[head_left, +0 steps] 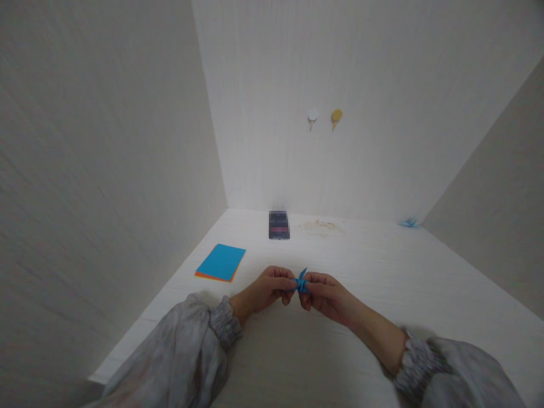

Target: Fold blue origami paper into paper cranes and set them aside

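Between my two hands is a small folded piece of blue origami paper (pixel 301 283), with one narrow point sticking up. My left hand (pixel 277 284) pinches its left side between thumb and fingers. The right side is gripped the same way by my right hand (pixel 322 290). Fingertips cover part of the folds, so the full shape is hidden. Both hands hold the paper over the white table, close together.
A stack of coloured paper sheets (pixel 221 262), blue on top with orange below, lies at the left. Near the back wall is a dark phone-like rectangle (pixel 279 225), blurred. A light-blue folded paper (pixel 409 223) sits in the far right corner. Two hooks (pixel 336 116) hang on the wall.
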`<action>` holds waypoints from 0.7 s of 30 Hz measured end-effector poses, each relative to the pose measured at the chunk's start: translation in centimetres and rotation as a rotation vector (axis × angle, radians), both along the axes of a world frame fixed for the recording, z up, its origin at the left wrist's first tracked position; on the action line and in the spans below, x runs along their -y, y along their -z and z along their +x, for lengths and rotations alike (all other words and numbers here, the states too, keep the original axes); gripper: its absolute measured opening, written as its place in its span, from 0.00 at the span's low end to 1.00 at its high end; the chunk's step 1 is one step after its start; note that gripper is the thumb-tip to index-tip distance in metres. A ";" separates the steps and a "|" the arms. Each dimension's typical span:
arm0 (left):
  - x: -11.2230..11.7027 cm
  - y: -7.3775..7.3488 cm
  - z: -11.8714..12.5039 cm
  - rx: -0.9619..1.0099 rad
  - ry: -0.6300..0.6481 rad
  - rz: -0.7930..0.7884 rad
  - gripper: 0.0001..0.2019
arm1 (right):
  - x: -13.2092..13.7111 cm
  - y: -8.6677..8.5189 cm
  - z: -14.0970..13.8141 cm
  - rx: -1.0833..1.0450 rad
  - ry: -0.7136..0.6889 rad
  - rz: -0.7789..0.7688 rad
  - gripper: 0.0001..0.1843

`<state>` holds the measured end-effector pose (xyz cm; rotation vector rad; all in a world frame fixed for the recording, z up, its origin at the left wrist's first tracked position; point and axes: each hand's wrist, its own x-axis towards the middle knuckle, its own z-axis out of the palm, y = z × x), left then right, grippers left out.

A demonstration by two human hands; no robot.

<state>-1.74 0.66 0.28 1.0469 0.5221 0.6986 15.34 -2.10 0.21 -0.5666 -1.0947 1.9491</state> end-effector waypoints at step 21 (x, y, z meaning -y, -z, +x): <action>0.7 -0.6 0.0 0.018 0.030 -0.016 0.10 | -0.3 0.4 0.2 -0.107 -0.093 -0.054 0.07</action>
